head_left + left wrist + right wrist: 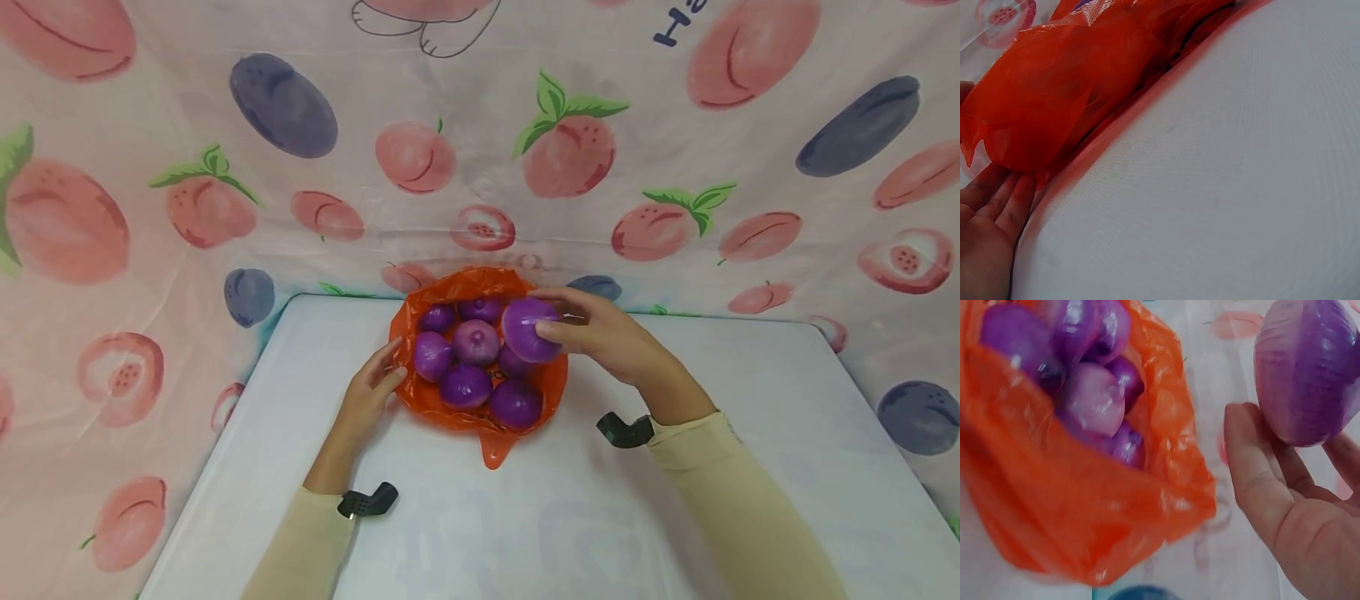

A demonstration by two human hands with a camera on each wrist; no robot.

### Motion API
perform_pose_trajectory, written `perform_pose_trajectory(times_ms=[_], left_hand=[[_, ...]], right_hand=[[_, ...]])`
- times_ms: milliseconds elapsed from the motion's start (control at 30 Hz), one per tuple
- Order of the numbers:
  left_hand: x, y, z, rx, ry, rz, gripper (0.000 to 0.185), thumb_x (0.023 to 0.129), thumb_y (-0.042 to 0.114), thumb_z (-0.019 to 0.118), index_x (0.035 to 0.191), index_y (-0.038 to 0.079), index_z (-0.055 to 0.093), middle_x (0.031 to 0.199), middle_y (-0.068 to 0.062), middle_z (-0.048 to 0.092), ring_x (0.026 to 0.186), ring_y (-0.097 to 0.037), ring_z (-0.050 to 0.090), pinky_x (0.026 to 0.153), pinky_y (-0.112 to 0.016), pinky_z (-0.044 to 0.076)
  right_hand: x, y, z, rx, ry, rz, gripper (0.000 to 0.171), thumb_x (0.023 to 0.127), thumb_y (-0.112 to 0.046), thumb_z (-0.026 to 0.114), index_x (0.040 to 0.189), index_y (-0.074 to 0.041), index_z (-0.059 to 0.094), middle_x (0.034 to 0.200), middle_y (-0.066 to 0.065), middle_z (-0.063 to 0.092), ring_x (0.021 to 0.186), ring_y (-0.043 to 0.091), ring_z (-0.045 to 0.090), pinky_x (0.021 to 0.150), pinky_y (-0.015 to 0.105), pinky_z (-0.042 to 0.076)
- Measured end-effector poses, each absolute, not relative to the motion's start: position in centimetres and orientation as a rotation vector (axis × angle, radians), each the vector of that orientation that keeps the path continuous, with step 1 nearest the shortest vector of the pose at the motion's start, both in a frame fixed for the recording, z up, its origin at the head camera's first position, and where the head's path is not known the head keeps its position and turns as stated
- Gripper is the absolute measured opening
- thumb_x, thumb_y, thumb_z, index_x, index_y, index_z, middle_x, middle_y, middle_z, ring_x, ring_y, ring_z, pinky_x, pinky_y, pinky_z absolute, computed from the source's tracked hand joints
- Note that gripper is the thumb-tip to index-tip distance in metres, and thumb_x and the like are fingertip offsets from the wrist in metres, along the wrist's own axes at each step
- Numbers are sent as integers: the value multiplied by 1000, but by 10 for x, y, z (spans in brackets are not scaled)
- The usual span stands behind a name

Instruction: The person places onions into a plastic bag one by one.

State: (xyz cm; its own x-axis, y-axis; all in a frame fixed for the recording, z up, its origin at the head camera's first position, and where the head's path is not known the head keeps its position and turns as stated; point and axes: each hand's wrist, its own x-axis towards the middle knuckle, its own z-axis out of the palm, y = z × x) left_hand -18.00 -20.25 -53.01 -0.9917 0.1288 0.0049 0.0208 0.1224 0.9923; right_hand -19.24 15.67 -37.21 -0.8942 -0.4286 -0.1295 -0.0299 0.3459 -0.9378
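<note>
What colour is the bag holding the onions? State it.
Orange bag, translucent plastic; shows best in the right wrist view.

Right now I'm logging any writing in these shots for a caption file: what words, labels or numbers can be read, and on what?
"Ha": dark blue letters cut off by the top edge, on the fruit-print cloth behind the table.
Orange bag, purple onions: no writing shows.

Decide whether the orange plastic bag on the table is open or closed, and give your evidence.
Open. The orange bag is spread wide on the table, its mouth showing several purple onions inside; the right hand holds another onion over it.
</note>
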Motion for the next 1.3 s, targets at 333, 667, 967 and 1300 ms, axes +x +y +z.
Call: perform_pose_trajectory(times_ms=[333, 667, 967, 1300], left_hand=[[-181, -202, -532, 164, 2259, 2050, 53, 104, 31, 59, 155, 31, 43, 156, -5, 47, 138, -26, 49, 100, -15, 48], [-180, -203, -531, 149, 2303, 2001, 53, 103, 37, 60, 153, 38, 44, 155, 1, 48, 138, -23, 51, 111, -39, 47], [-181, -203, -531, 154, 2306, 2008, 52, 104, 32, 59, 154, 34, 44, 156, -3, 48, 139, -26, 50, 108, -28, 48], [-181, -202, -532, 150, 2320, 1992, 52, 104, 34, 59, 154, 35, 44, 157, -2, 47, 140, -26, 49, 115, -47, 44]], right_hand=[[-201, 122, -372, -416, 2226, -1615, 57, 94, -38, 71, 146, -24, 53, 139, 8, 58, 129, 31, 54, 106, 52, 50], [-209, 100, -384, -400, 2250, -1566, 54, 92, -44, 74, 141, -28, 57, 136, 4, 59, 129, 29, 54, 110, 56, 47], [-217, 89, -398, -331, 2339, -1516, 62, 84, -51, 80, 139, -31, 59, 135, 2, 60, 125, 28, 56, 107, 53, 49], [-224, 85, -413, -261, 2377, -1479, 68, 79, -54, 83, 139, -31, 59, 137, 2, 58, 124, 29, 58, 106, 54, 50]])
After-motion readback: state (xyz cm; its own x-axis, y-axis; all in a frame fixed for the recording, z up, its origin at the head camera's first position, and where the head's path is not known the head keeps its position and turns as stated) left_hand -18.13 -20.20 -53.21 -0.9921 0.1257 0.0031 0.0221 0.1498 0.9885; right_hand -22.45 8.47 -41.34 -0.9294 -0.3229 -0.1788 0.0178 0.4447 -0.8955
